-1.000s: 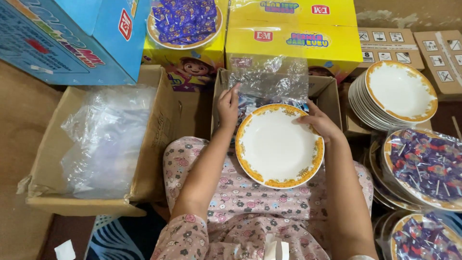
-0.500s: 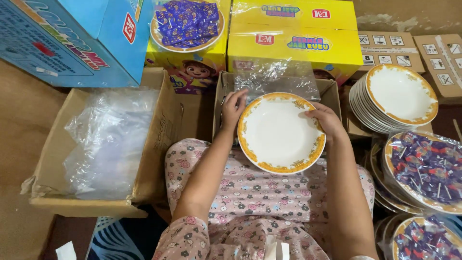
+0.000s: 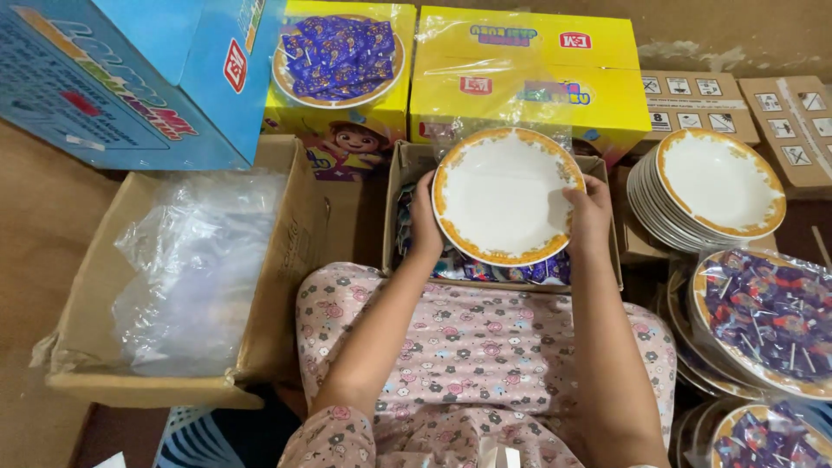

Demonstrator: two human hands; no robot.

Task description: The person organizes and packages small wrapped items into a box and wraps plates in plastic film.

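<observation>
Gripping white plate (image 3: 507,195), both hands opposite rims.

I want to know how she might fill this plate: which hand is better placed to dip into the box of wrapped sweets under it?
Probably the left hand: it grips the white plate at its left rim, right over the wrapped sweets showing in the cardboard box. The right hand sits by the stack of plates.

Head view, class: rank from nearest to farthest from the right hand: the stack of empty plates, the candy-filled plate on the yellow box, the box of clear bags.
From the right hand:
1. Stack of empty plates, just right.
2. Candy-filled plate, upper left.
3. Box of clear bags, far left.
</observation>
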